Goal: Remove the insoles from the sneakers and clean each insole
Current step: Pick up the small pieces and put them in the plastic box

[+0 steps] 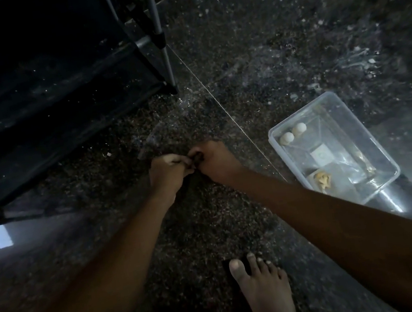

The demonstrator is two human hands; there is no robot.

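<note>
Dim floor (262, 40), left hand (168, 173), right hand (215, 159) pinch indistinct dark item (196, 158)

A dark flat shoe part (160, 141), too dim to name, lies left of the clear plastic box (374, 146), pinched at its near end.

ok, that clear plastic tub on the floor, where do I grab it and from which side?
Take the clear plastic tub by the rim of its long left wall, coming from the right hand side. It is open-topped and lies flat, that wall is nearest, and loose bits sit inside, so I'd keep it level.
</note>
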